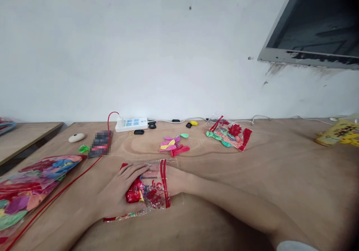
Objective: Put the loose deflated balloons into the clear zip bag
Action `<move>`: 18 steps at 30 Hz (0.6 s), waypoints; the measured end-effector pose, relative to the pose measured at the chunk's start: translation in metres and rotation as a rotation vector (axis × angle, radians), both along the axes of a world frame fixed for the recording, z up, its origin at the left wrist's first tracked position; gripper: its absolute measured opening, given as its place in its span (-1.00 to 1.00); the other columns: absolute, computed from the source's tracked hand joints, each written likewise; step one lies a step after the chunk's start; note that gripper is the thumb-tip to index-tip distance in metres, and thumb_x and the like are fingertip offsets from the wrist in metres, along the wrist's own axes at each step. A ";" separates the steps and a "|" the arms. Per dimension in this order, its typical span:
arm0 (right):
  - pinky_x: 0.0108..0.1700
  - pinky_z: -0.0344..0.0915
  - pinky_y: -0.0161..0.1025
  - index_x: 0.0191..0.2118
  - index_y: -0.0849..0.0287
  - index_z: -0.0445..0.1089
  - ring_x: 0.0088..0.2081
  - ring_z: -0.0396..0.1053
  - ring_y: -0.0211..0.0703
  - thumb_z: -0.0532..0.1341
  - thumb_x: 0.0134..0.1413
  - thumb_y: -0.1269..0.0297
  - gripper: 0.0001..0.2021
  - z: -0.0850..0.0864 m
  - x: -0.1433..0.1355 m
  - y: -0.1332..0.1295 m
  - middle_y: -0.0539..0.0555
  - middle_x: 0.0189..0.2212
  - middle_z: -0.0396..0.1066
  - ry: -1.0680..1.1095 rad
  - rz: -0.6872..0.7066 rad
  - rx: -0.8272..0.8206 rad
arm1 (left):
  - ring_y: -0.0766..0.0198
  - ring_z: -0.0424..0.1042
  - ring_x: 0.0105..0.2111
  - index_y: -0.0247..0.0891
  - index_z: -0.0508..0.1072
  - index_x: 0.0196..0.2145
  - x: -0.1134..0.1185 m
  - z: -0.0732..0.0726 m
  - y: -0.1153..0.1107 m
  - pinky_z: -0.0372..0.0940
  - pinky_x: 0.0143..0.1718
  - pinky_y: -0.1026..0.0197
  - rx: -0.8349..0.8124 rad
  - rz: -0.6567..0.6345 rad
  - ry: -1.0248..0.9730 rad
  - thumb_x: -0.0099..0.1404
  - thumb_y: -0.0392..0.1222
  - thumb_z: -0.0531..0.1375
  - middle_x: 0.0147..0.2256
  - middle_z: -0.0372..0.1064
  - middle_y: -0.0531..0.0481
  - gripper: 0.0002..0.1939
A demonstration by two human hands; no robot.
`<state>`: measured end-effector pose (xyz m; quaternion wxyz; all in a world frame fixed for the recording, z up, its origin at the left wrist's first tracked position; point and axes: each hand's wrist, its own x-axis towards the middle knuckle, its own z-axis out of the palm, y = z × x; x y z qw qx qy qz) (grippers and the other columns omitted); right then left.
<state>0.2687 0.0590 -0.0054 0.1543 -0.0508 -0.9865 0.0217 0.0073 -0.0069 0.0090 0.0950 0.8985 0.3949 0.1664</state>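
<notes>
A clear plastic bag with red print and red bands lies flat on the wooden table, with colourful balloons inside, a red one most visible. My left hand lies across the bag's left part, fingers over the top edge and thumb along the lower side, holding it. From the right, my right hand reaches into the bag's opening past the double red band. Its fingers are only partly seen through the printed plastic, so what they hold cannot be made out.
Beyond the bag lies a loose pile of balloons. Another printed bag with balloons lies behind on the right; a large balloon bag is at left. A red cable runs past the phone to a power strip.
</notes>
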 end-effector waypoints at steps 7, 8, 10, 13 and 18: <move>0.38 0.26 -0.04 0.32 0.16 0.38 0.32 0.32 -0.04 0.11 0.42 0.34 -0.57 0.014 0.064 -0.009 0.18 0.27 0.42 0.042 -0.099 -0.016 | -0.24 0.25 0.35 -0.03 0.09 0.48 0.001 -0.005 0.001 0.17 0.38 -0.28 0.041 0.022 0.020 0.22 0.37 0.38 0.43 0.15 -0.19 0.05; 0.37 0.28 -0.03 0.31 0.19 0.39 0.31 0.34 -0.03 0.12 0.40 0.36 -0.57 0.013 0.072 -0.007 0.18 0.25 0.44 0.058 -0.116 -0.008 | -0.25 0.25 0.35 -0.03 0.10 0.48 0.001 -0.005 0.001 0.17 0.38 -0.29 0.047 0.027 0.023 0.21 0.39 0.38 0.43 0.15 -0.20 0.05; 0.34 0.32 0.01 0.28 0.21 0.42 0.27 0.38 0.00 0.14 0.34 0.41 -0.55 0.008 0.087 0.003 0.17 0.23 0.47 0.120 -0.176 0.017 | -0.26 0.26 0.35 -0.05 0.12 0.47 0.001 -0.005 0.001 0.17 0.37 -0.30 0.051 0.032 0.028 0.21 0.41 0.37 0.42 0.17 -0.21 0.05; 0.30 0.35 0.09 0.27 0.15 0.43 0.21 0.43 0.01 0.13 0.25 0.50 -0.50 -0.002 0.107 0.023 0.14 0.21 0.49 0.263 -0.366 0.012 | -0.25 0.25 0.36 -0.05 0.15 0.46 0.002 -0.001 0.000 0.19 0.37 -0.30 0.036 0.027 0.040 0.21 0.42 0.36 0.42 0.18 -0.20 0.03; 0.25 0.37 0.13 0.23 0.12 0.48 0.19 0.42 0.04 0.12 0.16 0.57 -0.45 -0.011 0.124 0.045 0.16 0.18 0.49 0.431 -0.644 -0.086 | -0.25 0.26 0.36 -0.03 0.11 0.47 0.001 0.001 0.000 0.24 0.34 -0.32 0.039 0.020 0.062 0.23 0.43 0.35 0.42 0.18 -0.17 0.03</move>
